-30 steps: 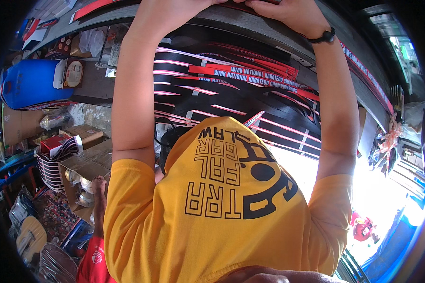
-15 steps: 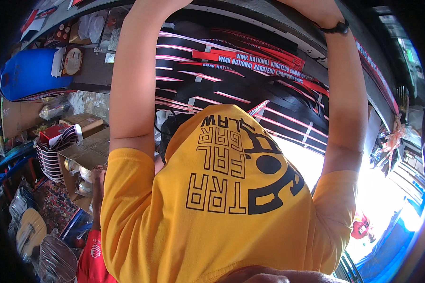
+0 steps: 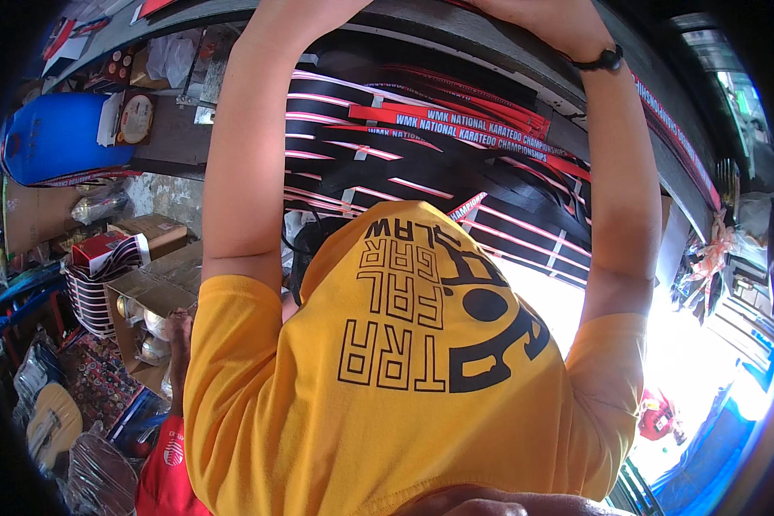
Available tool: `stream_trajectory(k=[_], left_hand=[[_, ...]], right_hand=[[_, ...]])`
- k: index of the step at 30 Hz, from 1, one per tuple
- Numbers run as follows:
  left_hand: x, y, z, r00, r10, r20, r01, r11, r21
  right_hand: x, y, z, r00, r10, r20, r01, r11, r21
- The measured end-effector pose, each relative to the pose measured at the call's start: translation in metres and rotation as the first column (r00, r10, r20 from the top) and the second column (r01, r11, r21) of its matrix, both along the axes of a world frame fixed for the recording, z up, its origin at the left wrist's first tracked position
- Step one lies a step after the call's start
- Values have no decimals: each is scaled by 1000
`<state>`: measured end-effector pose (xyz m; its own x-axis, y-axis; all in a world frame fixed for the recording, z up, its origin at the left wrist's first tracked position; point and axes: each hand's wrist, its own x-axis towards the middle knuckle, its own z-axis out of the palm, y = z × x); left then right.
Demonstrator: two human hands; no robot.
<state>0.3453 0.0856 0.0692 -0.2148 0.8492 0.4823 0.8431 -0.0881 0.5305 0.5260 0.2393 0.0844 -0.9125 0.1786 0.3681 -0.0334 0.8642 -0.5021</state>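
My left hand point(image 3: 325, 10) and my right hand point(image 3: 557, 24) reach up to the top edge of the head view, over a dark bench edge. The frame cuts off the fingers of both, so what they hold or touch is hidden. A black bracelet point(image 3: 609, 59) circles my right wrist. Below and between my forearms lie red printed ribbons point(image 3: 473, 127) with white lettering. They rest across black straps point(image 3: 387, 176) with pale pinkish stripes. My yellow shirt point(image 3: 378, 430) covers the lower middle of the view.
Another person's red sleeve point(image 3: 174, 473) shows at lower left, beside an open cardboard box point(image 3: 159, 279). A blue chair-like panel point(image 3: 56, 138) and plastic-wrapped goods point(image 3: 103, 473) crowd the left. Another red ribbon point(image 3: 679, 142) runs along the bench's right edge.
Both hands have shifted slightly; the right one is a little lower and further left, and the left reaches a bit further right. The ribbons look unchanged.
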Motion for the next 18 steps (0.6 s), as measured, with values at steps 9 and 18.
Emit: stream_trajectory(k=[9,18], left_hand=[[0,1,-1,1000,8,-27,-8,1000,-1],[1,0,1,999,18,-40,-18,1000,11]], right_hand=[[-1,1,-1,1000,6,1,-6,1000,-12],[-1,-1,-1,1000,-10,-8,10,1000,21]])
